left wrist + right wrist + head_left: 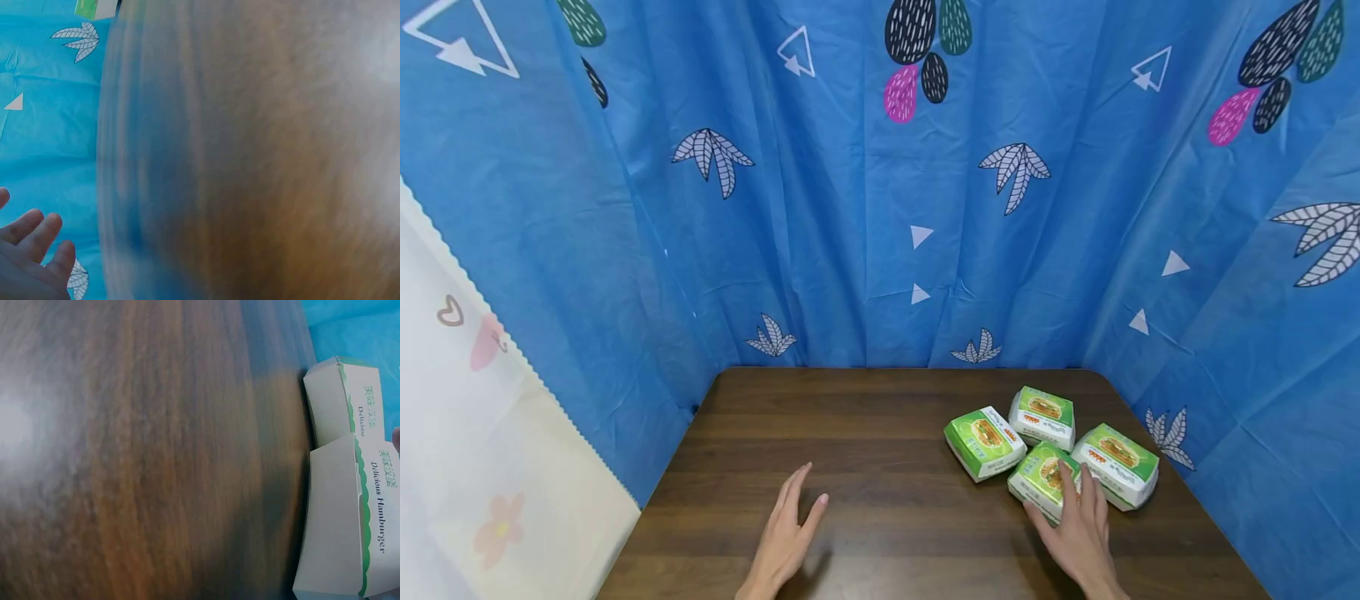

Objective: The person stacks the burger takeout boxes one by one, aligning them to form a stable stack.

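On the right side of the dark wood-grain counter (865,508) sit four hamburger boxes in a close cluster: a front box (1031,485), a left box (985,443), a back box (1042,418) and a right box (1116,465). All are squat cartons with sloping white sides and green tops, each top printed with a picture of a filled burger and, where uncovered, small orange-red lettering. The right wrist view shows two cartons more closely: plain pale walls tapering from the lid, a wavy green band along the edge, and a white panel reading "Delicious Hamburger" beneath green Chinese characters. The boxes lie at differing angles, the left one turned so that its green side shows. Whether the front box touches its neighbours is hard to tell.

The right hand (1078,533) reaches over the front box, its fingers extended across the top and its thumb set wide at the near side; whether they press on the carton cannot be told. The left hand (781,533) is over the counter, well apart from the boxes, holding nothing, with fingers extended and thumb spread wide. Behind the counter falls a blue curtain (827,225) patterned with leaves, triangles and coloured drops.
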`<state>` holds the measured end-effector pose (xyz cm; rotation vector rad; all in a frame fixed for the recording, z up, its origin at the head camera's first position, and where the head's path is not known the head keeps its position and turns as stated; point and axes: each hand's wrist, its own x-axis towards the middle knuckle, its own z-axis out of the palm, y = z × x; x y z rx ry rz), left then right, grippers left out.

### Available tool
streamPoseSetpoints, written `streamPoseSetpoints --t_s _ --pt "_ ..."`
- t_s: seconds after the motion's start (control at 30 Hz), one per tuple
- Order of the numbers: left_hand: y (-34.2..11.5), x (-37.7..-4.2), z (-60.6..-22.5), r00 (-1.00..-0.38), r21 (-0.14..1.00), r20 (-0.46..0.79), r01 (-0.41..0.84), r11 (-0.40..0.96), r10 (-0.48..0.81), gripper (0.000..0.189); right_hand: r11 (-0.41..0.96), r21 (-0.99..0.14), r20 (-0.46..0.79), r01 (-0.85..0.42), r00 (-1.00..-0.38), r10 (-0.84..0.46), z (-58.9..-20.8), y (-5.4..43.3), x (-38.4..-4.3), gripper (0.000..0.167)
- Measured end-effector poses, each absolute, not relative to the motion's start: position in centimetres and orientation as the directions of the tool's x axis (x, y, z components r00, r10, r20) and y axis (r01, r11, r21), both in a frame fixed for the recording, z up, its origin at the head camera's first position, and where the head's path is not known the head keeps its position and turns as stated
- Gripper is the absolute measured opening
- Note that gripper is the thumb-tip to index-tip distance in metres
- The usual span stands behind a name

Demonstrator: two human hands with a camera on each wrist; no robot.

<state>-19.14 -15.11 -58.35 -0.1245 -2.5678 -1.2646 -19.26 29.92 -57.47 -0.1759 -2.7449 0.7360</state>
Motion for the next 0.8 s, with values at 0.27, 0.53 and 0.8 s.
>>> streamPoseSetpoints --t_s 0.27,0.53,0.8 --pt "-14.6 -19.3 -59.3 -0.971 0.833 0.223 0.145 0.535 -0.085 0.063 0.816 -0.577 0.283 0.02 -0.933 0.222 -57.9 30.0 -19.6 0.101" --pt "-14.2 -19.3 -59.6 -0.974 0.857 0.216 0.155 0.491 -0.07 0.061 0.782 -0.623 0.358 -0.021 -0.897 0.261 -58.3 30.1 -20.1 0.106" --pt "-13.7 -19.3 -59.9 -0.973 0.903 0.222 0.179 0.389 -0.068 0.055 0.695 -0.719 0.351 -0.007 -0.867 0.355 -58.8 30.1 -20.6 0.111"
